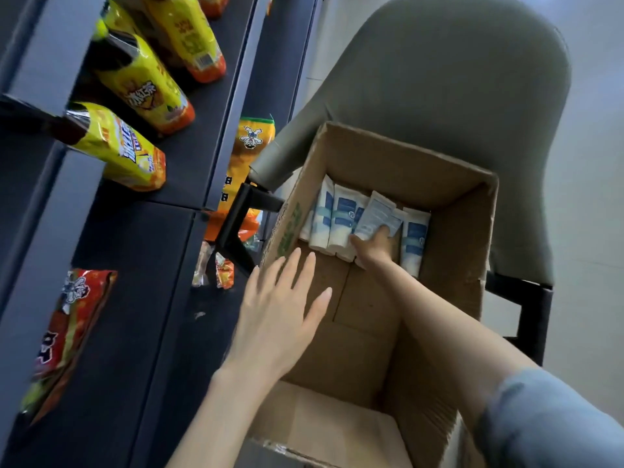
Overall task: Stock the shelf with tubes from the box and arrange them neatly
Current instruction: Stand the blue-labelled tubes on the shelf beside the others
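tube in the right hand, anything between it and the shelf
Yes: the box's left wall rises between the tube in the right hand and the shelf, the open left hand hovers over that wall, and a chair's black armrest sits just beyond it.

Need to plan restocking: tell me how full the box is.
Mostly empty: few tubes line the far wall of the box; bare floor elsewhere.

The box point(452, 238) sits on a chair point(439, 82), right of the shelf point(135, 332), with tubes point(341, 219) lined along its far wall.
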The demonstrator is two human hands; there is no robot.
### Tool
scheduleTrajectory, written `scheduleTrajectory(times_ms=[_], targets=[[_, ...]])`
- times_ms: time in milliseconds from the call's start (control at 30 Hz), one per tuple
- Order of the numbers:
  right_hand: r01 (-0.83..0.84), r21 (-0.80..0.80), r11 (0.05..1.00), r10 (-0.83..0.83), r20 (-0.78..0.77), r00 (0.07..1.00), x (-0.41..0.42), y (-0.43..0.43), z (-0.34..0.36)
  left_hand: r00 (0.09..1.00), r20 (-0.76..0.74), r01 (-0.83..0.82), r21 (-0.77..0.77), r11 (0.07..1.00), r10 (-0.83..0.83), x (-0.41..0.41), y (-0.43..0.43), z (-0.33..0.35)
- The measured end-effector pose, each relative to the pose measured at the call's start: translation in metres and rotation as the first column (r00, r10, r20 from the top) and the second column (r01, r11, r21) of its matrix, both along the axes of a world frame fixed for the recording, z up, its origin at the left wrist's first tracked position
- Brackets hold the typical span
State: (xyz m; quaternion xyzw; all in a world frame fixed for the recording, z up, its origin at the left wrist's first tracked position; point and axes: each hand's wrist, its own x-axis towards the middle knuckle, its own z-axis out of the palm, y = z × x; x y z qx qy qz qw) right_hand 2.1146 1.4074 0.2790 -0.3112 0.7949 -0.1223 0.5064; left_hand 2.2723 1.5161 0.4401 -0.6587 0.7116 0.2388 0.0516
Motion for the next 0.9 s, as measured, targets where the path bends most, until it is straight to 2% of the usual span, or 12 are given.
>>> scheduleTrajectory(times_ms=[133, 233, 333, 400, 533, 600, 700, 733, 800, 900], targets=[[0.152, 0.021, 0.988, -0.154, 0.069, 0.986, 0.001, -0.007, -0.006, 0.994, -0.095, -0.065, -0.027, 0.998, 0.062, 0.002, 0.000, -0.002], [0.159, 0.042, 0.986, -0.162, 0.117, 0.980, -0.005, -0.005, -0.001, 0.981, -0.161, -0.121, -0.063, 0.991, 0.110, 0.004, -0.001, -0.001], [0.218, 0.078, 0.973, -0.231, 0.280, 0.932, -0.013, 0.001, 0.014, 0.972, -0.199, -0.149, -0.093, 0.985, 0.128, 0.006, -0.002, 0.002], [0.250, 0.102, 0.963, -0.270, 0.393, 0.879, -0.019, 0.011, 0.027, 0.952, -0.257, -0.192, -0.071, 0.979, 0.168, 0.008, -0.002, 0.003], [0.160, 0.100, 0.982, -0.189, 0.508, 0.840, -0.025, 0.042, 0.062, 0.854, -0.431, -0.296, 0.056, 0.954, 0.290, 0.009, -0.002, 0.002], [0.162, 0.128, 0.978, -0.206, 0.647, 0.734, -0.026, 0.059, 0.082, 0.797, -0.498, -0.327, 0.120, 0.937, 0.342, 0.007, -0.002, 0.003], [0.160, 0.185, 0.970, -0.238, 0.864, 0.444, -0.028, 0.085, 0.110, 0.724, -0.535, -0.360, 0.245, 0.900, 0.435, 0.002, -0.003, 0.005], [0.133, 0.197, 0.971, -0.233, 0.902, 0.363, -0.028, 0.093, 0.118, 0.674, -0.565, -0.361, 0.309, 0.880, 0.476, 0.000, -0.004, 0.008], [0.073, 0.210, 0.975, -0.222, 0.946, 0.236, -0.027, 0.107, 0.127, 0.516, -0.670, -0.324, 0.424, 0.846, 0.534, -0.005, -0.006, 0.014], [0.023, 0.217, 0.976, -0.218, 0.970, 0.104, -0.025, 0.119, 0.132, 0.349, -0.742, -0.273, 0.503, 0.820, 0.572, -0.010, -0.009, 0.021]])
